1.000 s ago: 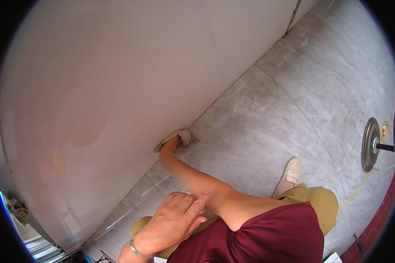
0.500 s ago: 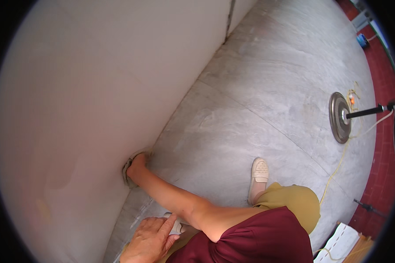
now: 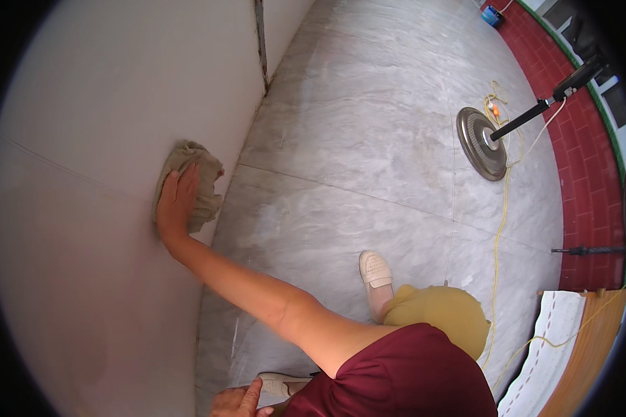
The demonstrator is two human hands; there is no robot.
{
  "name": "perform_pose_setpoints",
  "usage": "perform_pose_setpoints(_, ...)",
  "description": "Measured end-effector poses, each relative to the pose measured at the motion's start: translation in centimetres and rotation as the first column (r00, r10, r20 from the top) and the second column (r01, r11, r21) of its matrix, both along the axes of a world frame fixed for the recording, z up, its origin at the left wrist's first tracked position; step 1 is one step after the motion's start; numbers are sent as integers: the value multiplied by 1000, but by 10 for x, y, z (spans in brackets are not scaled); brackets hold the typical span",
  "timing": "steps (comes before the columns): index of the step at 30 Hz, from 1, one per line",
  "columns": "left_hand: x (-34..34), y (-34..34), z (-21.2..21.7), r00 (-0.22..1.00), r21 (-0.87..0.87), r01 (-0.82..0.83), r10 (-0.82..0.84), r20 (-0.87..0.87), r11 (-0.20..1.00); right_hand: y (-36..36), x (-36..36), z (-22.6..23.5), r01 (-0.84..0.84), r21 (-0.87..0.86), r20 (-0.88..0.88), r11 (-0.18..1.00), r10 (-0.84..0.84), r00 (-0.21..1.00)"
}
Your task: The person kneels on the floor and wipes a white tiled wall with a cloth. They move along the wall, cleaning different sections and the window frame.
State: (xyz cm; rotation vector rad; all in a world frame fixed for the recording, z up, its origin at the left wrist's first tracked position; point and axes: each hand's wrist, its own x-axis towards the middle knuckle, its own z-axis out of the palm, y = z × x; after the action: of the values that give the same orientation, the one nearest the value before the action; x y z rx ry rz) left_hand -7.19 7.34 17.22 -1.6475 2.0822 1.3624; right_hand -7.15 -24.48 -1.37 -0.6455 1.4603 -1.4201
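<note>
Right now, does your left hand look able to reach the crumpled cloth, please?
Probably not: the right forearm crosses between the left hand and the crumpled cloth, which the right hand partly covers.

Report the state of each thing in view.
Khaki fabric cloth: rumpled, pressed against smooth pale wall
Bare right hand: open, flat on cloth
Bare left hand: partly out of frame, grip unclear
Black pole on round grey metal base: standing
Thin yellow cord: slack on marbled grey floor
Beige perforated shoes: worn
</note>
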Motion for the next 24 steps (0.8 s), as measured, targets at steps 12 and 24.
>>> perform_pose_setpoints(12, 13, 14, 23, 996, -61, -23, 18, -85, 998, 126, 51, 127, -391, -823, -461, 412, -83, 884)
perform_pose_setpoints(24, -24, 8, 45, 996, -290, 37, -58, -64, 956, 260, 124, 24, -855, -345, -726, -387, -467, 505)
